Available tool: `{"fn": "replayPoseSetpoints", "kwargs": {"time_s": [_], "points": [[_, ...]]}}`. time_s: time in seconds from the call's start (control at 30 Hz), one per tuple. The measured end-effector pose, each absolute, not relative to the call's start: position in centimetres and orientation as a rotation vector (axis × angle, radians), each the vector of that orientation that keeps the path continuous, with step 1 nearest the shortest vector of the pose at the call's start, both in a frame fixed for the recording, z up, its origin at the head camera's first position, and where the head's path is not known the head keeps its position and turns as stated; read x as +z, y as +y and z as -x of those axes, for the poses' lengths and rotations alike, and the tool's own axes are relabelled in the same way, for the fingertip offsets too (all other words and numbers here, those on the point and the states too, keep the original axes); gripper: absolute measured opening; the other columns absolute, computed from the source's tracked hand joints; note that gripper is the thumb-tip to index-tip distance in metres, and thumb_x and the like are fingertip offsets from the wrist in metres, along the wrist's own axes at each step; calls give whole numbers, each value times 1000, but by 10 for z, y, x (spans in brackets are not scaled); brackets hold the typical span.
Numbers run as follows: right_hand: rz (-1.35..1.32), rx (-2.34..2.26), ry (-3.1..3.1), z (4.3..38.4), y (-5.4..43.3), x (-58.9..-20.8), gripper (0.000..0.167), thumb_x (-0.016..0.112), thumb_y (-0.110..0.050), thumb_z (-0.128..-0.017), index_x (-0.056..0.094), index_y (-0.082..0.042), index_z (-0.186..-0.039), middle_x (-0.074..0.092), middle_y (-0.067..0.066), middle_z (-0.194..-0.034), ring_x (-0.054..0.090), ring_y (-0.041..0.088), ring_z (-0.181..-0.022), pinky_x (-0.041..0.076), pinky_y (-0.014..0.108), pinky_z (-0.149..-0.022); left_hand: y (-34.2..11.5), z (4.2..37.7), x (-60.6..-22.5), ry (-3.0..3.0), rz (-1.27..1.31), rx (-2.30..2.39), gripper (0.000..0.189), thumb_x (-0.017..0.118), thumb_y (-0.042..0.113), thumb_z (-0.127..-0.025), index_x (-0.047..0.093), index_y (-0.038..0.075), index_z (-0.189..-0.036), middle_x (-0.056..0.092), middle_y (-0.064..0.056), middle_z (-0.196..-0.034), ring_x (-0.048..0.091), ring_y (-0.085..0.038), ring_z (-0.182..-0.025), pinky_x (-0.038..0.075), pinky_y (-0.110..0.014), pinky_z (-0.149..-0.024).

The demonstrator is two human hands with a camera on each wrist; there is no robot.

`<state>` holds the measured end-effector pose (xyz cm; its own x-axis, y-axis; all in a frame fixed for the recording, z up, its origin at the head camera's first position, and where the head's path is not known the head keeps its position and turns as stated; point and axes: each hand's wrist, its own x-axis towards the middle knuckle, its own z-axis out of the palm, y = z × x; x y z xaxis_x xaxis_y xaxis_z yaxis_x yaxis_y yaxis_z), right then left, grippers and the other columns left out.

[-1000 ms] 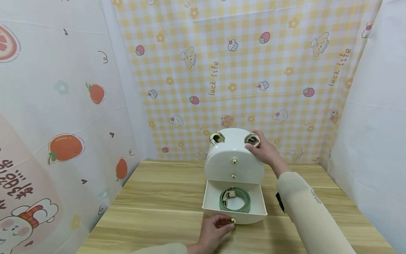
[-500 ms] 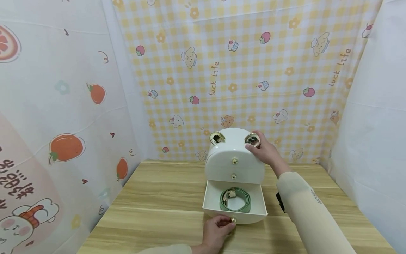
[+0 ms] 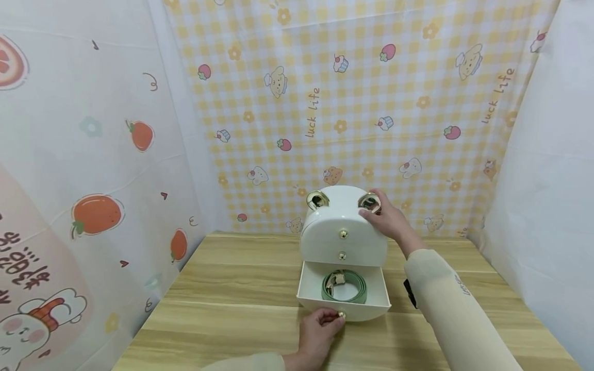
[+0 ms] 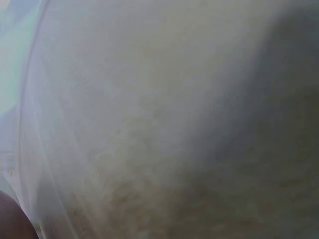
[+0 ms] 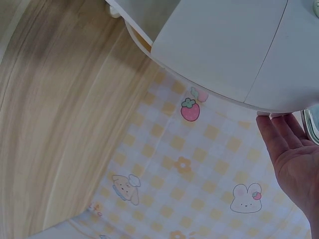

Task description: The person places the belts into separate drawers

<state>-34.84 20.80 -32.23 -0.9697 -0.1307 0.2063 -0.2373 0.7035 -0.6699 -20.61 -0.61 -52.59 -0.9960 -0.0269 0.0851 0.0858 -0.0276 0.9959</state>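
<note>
A white rounded drawer box (image 3: 343, 206) with two gold-rimmed round ears stands on the table. Its bottom drawer (image 3: 303, 288) is pulled out and holds a coiled green belt (image 3: 355, 291) with a gold buckle. My left hand (image 3: 317, 332) pinches the small gold knob (image 3: 342, 314) on that drawer's front. Around the box's top right, by the ear, my right hand (image 3: 390, 219) grips with the thumb in front and fingers behind. In the right wrist view, the fingertips (image 5: 263, 119) touch the box's edge. The left wrist view is mostly a blurred pale surface.
The wooden table (image 3: 236, 278) extends on both sides of the box. A yellow checked curtain (image 3: 297, 103) hangs behind it. Printed white sheets (image 3: 116, 170) close off the left, and a plain white sheet (image 3: 538, 196) the right.
The bottom drawer has slid slightly inward with the belt in it, and the left hand has moved along on the knob. The right hand keeps its place on the box.
</note>
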Motion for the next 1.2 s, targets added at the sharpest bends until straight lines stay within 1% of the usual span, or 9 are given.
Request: {"fn": "replayPoseSetpoints", "kwargs": {"time_s": [0.2,0.4,0.6,0.9,1.2], "points": [[-302,1105,-2770,347,207,-321,70,57,-43,-99,21,-18,-154,57,31,-128,55,48,-115,44,61,-93,-2,214,-524,-2104,46,-2190,15,80,6,-80,72,0,-91,73,-3,-85,66,-9,-77,54,-19,-67],[-299,1113,-2769,347,206,-321,70,57,-43,-99,21,-19,-154,55,31,-131,54,49,-117,43,62,-94,0,220,-524,-2094,36,-2167,16,80,6,-81,71,-2,-91,72,-4,-85,66,-10,-77,54,-19,-68],[-302,1119,-2768,347,207,-322,70,58,-42,-99,21,-19,-154,54,31,-132,54,50,-117,43,62,-95,-2,228,-524,-2101,20,-2148,17,81,7,-80,71,-2,-92,71,-4,-84,66,-11,-76,55,-19,-68],[-287,1131,-2773,347,208,-321,70,57,-43,-99,21,-19,-155,53,31,-135,52,50,-119,42,62,-96,2,239,-526,-2147,13,-2122,15,80,8,-81,72,1,-91,71,-1,-83,66,-10,-75,55,-19,-68],[-298,1130,-2773,348,208,-319,68,58,-40,-100,21,-19,-153,53,32,-133,54,50,-117,43,62,-95,3,249,-524,-2190,16,-2093,15,80,14,-84,73,5,-93,70,1,-85,64,-10,-80,54,-21,-70]]}}
